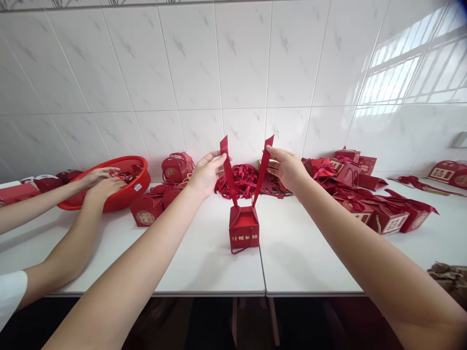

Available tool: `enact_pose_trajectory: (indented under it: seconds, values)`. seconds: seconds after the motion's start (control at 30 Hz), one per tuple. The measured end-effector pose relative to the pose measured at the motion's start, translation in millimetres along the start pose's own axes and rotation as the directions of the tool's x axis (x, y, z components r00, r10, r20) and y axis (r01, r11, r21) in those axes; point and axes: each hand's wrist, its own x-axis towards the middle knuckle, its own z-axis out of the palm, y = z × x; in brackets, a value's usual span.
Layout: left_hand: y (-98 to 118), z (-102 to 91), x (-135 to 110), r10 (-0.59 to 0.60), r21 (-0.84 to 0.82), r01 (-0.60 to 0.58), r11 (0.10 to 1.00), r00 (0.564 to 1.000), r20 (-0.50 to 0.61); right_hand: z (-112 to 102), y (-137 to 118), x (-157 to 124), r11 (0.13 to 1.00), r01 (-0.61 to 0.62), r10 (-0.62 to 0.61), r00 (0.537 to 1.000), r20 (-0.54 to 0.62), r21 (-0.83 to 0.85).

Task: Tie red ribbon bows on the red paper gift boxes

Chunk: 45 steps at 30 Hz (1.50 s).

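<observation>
The tabletop (295,272) bears a red box (244,236) below left grip (207,172) and right grip (286,167).

Both arms are bare and stretched forward; the left arm (134,272) slants up and inward from the bottom edge, the right arm (357,248) from the lower right corner; the left hand (208,171) and right hand (289,169) are raised at nearly the same height, well apart, thumb sides facing each other; each thumb presses in a pinch, the other fingers loosely bent; both wrists look almost straight.
</observation>
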Motion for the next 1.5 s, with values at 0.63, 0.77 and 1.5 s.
enact_pose_trajectory:
  seconds: [0.63,0.77,1.5]
  values:
    - [-16,3.1,-4,0.065,0.242,-0.104,0.965,0.984,0.167,36,16,-10,0.991,0.102,-0.061,0.915,0.399,-0.083]
    - [-14,1.7,-2,-0.033,0.237,-0.004,0.971,0.988,0.152,33,21,-8,0.992,0.112,-0.074,0.897,0.435,-0.064]
    - [-16,-21.5,-26,0.471,0.84,-0.479,0.255,0.82,0.325,-18,59,-30,0.514,0.581,-0.592,0.773,0.229,-0.631]
